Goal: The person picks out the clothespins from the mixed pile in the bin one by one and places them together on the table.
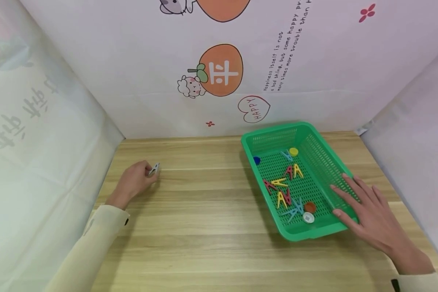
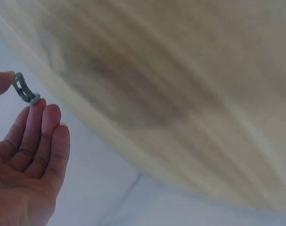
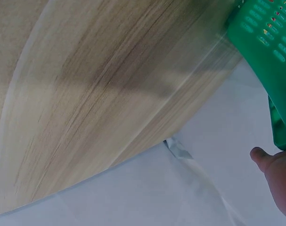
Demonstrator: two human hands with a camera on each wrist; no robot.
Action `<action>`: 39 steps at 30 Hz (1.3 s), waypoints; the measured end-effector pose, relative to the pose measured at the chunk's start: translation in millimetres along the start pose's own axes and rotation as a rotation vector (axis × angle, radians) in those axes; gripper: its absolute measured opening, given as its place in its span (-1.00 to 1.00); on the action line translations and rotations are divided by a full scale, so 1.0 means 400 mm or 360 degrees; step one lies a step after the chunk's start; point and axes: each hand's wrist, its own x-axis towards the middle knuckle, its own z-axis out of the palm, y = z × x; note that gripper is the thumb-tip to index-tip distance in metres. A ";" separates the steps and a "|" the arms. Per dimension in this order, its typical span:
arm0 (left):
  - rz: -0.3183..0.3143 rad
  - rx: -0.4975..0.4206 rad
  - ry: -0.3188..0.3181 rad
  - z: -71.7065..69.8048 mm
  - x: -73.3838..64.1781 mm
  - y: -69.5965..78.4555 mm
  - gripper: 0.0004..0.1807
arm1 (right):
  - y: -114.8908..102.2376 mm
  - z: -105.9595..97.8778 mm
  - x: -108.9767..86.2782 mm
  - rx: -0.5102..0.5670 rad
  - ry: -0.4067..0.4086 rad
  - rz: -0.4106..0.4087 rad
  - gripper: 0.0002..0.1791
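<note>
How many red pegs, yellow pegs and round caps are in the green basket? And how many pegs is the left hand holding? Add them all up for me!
Red clothespins: 3
Yellow clothespins: 3
Round caps: 4
Grey clothespin in the left hand: 1
Total: 11

Grey clothespin (image 1: 154,168) and green basket (image 1: 323,162).
Clothespin: one, small, tilted, pinched between thumb and fingers of my left hand (image 1: 135,182), over the left part of the wooden table (image 1: 197,202). Basket: plastic, rectangular, slotted, upright and askew at right, my right hand (image 1: 374,217) at its right side; contents, red, yellow and blue clips (image 1: 297,171), plus round caps (image 1: 310,207), scattered on its floor.
</note>
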 end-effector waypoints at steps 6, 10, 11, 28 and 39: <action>-0.0057 -0.0090 0.0036 0.018 -0.030 -0.038 -0.56 | -0.002 -0.009 0.004 -0.0009 -0.0027 -0.0007 -0.22; -0.0083 -0.0111 0.0058 0.030 -0.045 -0.058 -0.56 | -0.001 -0.010 0.005 -0.0008 -0.0041 -0.0005 -0.22; -0.0099 -0.0116 0.0067 0.032 -0.048 -0.060 -0.56 | 0.000 -0.010 0.005 -0.0006 -0.0042 -0.0004 -0.22; -0.0136 -0.0039 0.0093 0.036 -0.047 -0.070 -0.54 | 0.002 -0.005 0.002 0.0006 -0.0053 0.0014 -0.21; -0.0137 -0.0048 0.0072 0.036 -0.055 -0.073 -0.51 | 0.002 -0.005 0.003 0.0015 -0.0042 0.0009 -0.21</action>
